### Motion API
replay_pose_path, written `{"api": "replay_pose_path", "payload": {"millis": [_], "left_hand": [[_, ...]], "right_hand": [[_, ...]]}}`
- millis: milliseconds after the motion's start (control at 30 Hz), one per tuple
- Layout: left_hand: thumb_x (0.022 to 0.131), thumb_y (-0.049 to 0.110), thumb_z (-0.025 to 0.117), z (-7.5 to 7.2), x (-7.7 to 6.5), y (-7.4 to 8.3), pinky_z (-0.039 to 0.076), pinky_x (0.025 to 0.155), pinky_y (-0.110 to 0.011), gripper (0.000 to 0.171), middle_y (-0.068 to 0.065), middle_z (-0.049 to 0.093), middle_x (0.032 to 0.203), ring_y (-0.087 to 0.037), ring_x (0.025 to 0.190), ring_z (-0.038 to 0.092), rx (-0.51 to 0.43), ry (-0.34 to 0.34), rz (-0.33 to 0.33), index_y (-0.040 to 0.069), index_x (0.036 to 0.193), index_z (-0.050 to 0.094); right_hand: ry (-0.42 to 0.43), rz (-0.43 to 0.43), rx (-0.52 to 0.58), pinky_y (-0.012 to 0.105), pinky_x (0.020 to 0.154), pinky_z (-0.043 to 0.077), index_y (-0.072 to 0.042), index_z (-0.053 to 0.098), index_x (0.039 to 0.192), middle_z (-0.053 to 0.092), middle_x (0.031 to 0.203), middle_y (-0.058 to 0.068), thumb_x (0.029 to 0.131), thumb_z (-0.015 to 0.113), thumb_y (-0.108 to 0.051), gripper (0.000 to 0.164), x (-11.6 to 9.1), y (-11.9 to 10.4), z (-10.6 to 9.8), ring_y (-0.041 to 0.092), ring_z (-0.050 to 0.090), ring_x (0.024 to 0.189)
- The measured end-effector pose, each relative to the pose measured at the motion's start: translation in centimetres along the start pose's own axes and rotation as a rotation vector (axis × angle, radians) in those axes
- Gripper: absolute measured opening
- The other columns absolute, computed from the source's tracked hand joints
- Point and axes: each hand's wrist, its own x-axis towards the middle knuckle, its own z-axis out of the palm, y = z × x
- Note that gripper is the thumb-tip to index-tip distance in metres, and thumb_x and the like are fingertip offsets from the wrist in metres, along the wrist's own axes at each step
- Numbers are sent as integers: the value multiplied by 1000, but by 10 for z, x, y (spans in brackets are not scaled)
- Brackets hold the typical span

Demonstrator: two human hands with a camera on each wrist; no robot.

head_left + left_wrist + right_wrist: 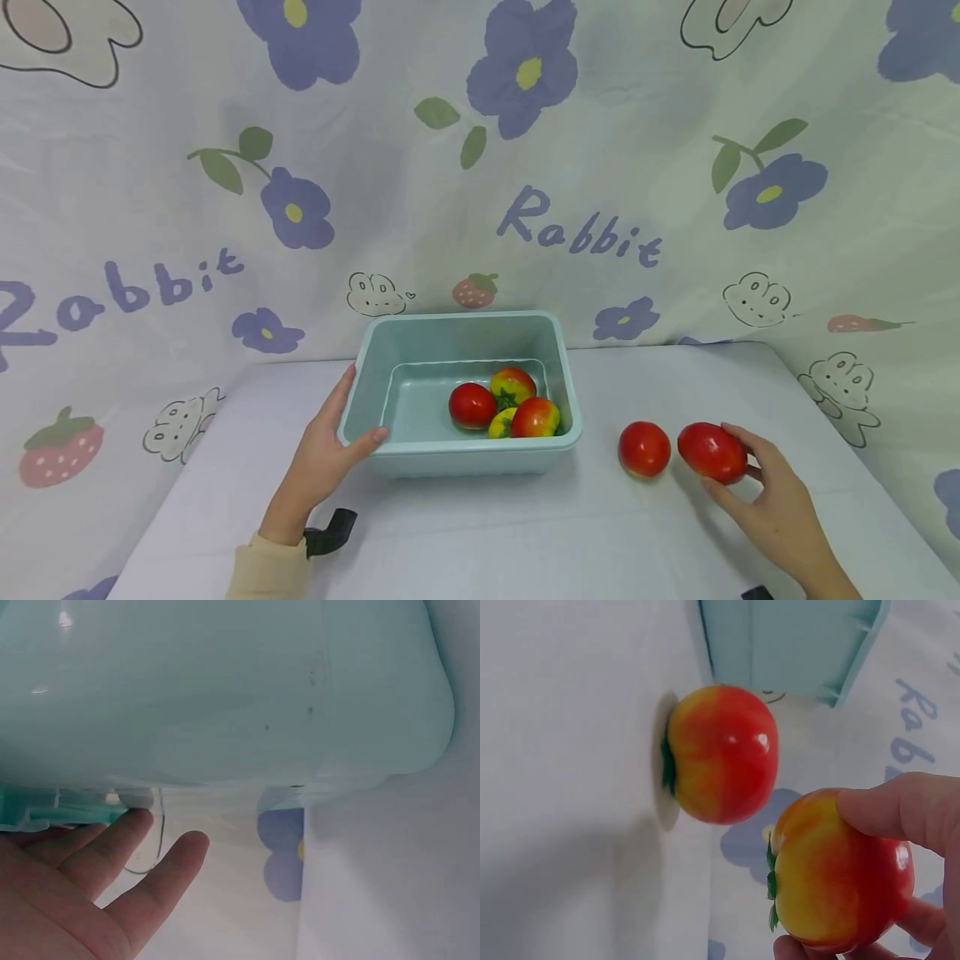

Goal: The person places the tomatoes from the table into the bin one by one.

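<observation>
A light blue plastic bin (pixel 465 460) stands on the table with several red and yellow tomatoes (pixel 472 406) inside, toward its right end. My left hand (pixel 322 450) holds the bin's front left corner, thumb over the rim and fingers along the outer left wall. In the left wrist view, those fingers (pixel 150 892) lie beneath the rim against the bin wall (pixel 225 697). My right hand (pixel 776 500) grips a tomato (pixel 712 452) between thumb and fingers, raised off the table with its green calyx facing down. Just left of it, another tomato (pixel 724 754) rests on the table.
A white cloth (pixel 510 542) covers the table. Behind it hangs a curtain (pixel 420 208) printed with flowers, rabbits and lettering, close to the bin's back side. A black strap end (pixel 332 533) sticks out from my left wrist.
</observation>
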Motion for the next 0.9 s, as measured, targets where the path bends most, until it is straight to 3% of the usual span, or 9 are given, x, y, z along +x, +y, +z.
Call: {"api": "replay_pose_path", "payload": {"millis": [133, 200, 633, 900], "left_hand": [[90, 27, 74, 0, 0, 0, 30, 107, -71, 96, -17, 21, 165, -44, 143, 29, 0, 1, 4, 12, 163, 13], [90, 27, 74, 0, 0, 0, 31, 107, -71, 96, -17, 21, 165, -44, 143, 30, 0, 2, 5, 12, 163, 13], [90, 25, 74, 0, 0, -1, 31, 107, -70, 96, -17, 21, 165, -44, 143, 30, 0, -2, 0, 14, 163, 12], [90, 26, 74, 0, 0, 0, 28, 108, -72, 96, -17, 20, 165, -45, 145, 26, 8, -3, -2, 14, 163, 12]], "right_hand": [[30, -28, 22, 8, 76, 45, -1, 45, 144, 51, 134, 23, 76, 88, -11, 81, 3, -7, -1, 39, 51, 113], [41, -44, 37, 2, 76, 36, -2, 45, 144, 52, 134, 23, 75, 88, -9, 81, 4, -10, -1, 39, 52, 113], [75, -138, 90, -1, 82, 31, -2, 47, 143, 53, 135, 21, 74, 88, -7, 81, 13, -34, 2, 36, 53, 114], [69, -149, 112, -1, 83, 32, -1, 46, 143, 53, 135, 20, 74, 88, -8, 81, 18, -46, 4, 35, 53, 115]]}}
